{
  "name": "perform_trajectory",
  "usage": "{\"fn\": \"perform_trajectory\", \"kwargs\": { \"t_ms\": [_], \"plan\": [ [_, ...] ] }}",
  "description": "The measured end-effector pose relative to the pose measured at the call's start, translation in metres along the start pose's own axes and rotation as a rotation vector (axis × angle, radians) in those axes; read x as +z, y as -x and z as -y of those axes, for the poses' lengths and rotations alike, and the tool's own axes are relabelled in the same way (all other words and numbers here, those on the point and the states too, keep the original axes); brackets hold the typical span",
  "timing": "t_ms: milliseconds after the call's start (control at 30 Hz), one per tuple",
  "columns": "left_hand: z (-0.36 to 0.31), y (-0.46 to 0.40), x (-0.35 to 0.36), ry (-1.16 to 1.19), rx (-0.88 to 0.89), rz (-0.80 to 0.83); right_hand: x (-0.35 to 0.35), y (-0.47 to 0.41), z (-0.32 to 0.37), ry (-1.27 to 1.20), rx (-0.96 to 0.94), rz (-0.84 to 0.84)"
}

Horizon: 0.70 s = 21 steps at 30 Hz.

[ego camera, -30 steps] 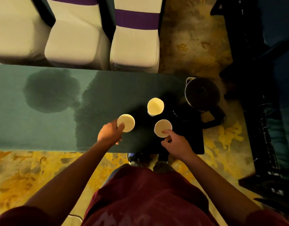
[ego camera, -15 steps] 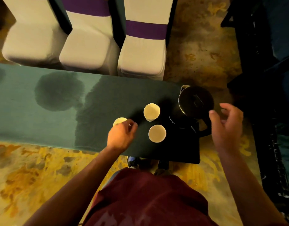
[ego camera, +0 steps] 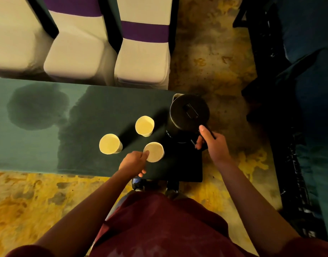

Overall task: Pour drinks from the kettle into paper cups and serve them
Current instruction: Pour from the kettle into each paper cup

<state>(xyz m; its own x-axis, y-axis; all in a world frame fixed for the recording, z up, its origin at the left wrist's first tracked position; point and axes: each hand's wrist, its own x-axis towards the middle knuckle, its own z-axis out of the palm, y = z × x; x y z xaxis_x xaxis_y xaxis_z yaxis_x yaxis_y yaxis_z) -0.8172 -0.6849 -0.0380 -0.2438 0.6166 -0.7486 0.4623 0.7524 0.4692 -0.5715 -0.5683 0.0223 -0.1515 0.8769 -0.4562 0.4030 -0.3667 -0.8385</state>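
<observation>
- Green-clothed bench (ego camera: 39, 145), large dark damp patches; white-covered chairs (ego camera: 141, 58) with purple bands past far edge; yellow patterned carpet (ego camera: 30, 201).
- Black kettle (ego camera: 189, 113) at right end, three paper cups (ego camera: 144, 125) just beside.
- Since half a second ago: right hand (ego camera: 214, 143) now closed around kettle handle; left hand (ego camera: 134, 162) shifted to nearest cup (ego camera: 154, 152), fingers touching its rim.
- Cup contents unclear.
</observation>
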Motion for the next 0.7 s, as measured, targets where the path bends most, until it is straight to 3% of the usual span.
{"fn": "perform_trajectory", "kwargs": {
  "t_ms": [333, 700],
  "plan": [
    [0.003, 0.008, 0.011, 0.115, 0.016, -0.070, -0.004, 0.009, 0.012, -0.073, -0.052, 0.053],
    [0.005, 0.004, 0.010, 0.115, 0.064, -0.072, -0.047, 0.062, 0.016, 0.020, -0.141, 0.183]
  ]
}}
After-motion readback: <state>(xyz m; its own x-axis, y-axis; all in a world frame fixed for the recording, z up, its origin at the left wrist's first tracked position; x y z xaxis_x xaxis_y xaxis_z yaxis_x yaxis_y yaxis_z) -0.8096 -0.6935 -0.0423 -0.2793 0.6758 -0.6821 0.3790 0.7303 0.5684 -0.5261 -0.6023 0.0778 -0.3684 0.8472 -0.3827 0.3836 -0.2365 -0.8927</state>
